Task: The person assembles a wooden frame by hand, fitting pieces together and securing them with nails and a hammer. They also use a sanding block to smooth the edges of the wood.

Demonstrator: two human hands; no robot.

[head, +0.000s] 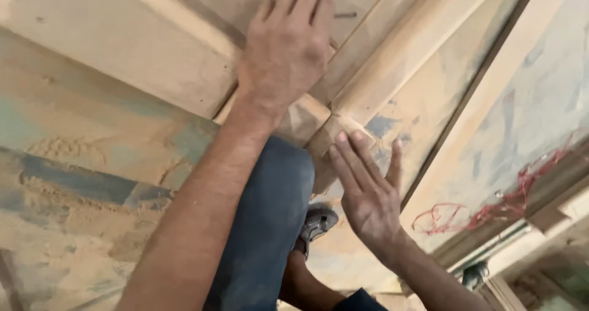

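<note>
Pale, dust-coated wooden frame of jointed rails [368, 59] across the upper frame, left hand [288, 47] pressed flat on it, fingers spread, right hand [368, 194] open, fingertips touching rail end at centre

The wooden frame [184, 71] under my hands is pale tan, dusted beige. My trousers [270, 225] are dark blue and my shoe [319, 222] grey. At the right of the frame, a red string [491, 209] tangles over the floor [80, 182], which is blotched blue-green under sandy sawdust.
</note>
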